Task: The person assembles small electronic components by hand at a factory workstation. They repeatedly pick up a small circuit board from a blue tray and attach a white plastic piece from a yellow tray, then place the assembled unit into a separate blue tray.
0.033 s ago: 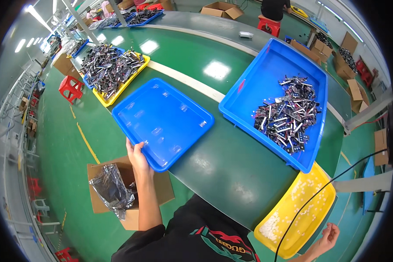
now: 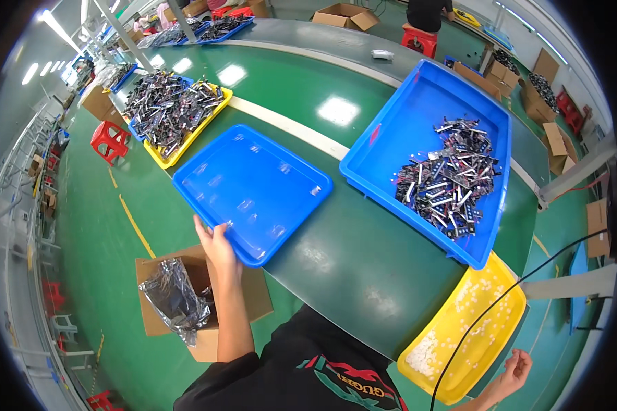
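Note:
My left hand [image 2: 219, 246] grips the near-left rim of a shallow blue tray [image 2: 253, 185], thumb over the edge and the other fingers partly hidden at its side. The tray holds nothing but a few clear marks or bits of film, which I cannot make out. It rests at the left edge of the dark green worktable [image 2: 363, 274]. Loosely curled, my right hand [image 2: 515, 371] hangs beside a yellow tray [image 2: 490, 342] strewn with small white pieces, and nothing shows in it. A deeper blue bin [image 2: 397, 130] at the right holds a heap of small black-and-silver electronic parts [image 2: 452, 181].
An open carton [image 2: 257, 298] with a silvery plastic bag [image 2: 175, 294] stands on the floor at left. Beyond the blue tray is a yellow tray [image 2: 219, 106] heaped with similar parts. A black cable [image 2: 507, 291] crosses the right yellow tray. A person [image 2: 426, 14] sits on a red stool [image 2: 419, 41].

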Demonstrator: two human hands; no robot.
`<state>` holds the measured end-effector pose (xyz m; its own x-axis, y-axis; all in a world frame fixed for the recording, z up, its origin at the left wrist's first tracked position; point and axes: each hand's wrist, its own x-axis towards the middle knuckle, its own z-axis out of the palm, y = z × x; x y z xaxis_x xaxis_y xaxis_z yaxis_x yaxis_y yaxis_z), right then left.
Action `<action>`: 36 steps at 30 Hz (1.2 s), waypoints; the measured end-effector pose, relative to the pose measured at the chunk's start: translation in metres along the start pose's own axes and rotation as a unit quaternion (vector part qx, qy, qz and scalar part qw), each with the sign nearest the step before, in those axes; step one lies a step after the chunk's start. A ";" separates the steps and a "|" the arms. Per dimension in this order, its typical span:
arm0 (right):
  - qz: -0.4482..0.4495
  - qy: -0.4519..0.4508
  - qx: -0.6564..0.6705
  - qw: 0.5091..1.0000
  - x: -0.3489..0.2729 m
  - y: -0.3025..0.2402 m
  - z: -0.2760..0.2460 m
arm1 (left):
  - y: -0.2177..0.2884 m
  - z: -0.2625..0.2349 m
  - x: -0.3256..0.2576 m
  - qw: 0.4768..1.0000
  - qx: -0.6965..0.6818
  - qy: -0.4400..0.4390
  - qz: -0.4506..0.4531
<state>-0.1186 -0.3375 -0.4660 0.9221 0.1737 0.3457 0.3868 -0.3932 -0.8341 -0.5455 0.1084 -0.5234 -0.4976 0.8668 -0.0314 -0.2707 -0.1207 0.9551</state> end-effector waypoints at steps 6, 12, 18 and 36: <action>0.041 0.039 -0.040 0.998 -0.002 0.035 -0.024 | -0.001 -0.002 -0.024 0.737 0.541 -0.217 0.342; 0.113 0.076 -0.027 0.990 0.012 0.066 -0.041 | 0.020 0.004 -0.038 0.594 0.628 -0.368 0.341; 0.156 0.020 -0.065 0.985 0.012 0.100 -0.053 | -0.004 0.060 -0.049 0.566 0.665 -0.308 0.377; 0.201 0.089 -0.094 0.971 -0.024 0.036 0.017 | -0.044 0.169 -0.022 0.622 0.687 -0.317 0.204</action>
<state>-0.1267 -0.3407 -0.5115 0.9794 -0.1803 0.0914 -0.0251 -0.5569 -0.8302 -0.3832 0.1765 -0.5151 0.2482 0.9687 0.0023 0.9468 -0.2430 0.2108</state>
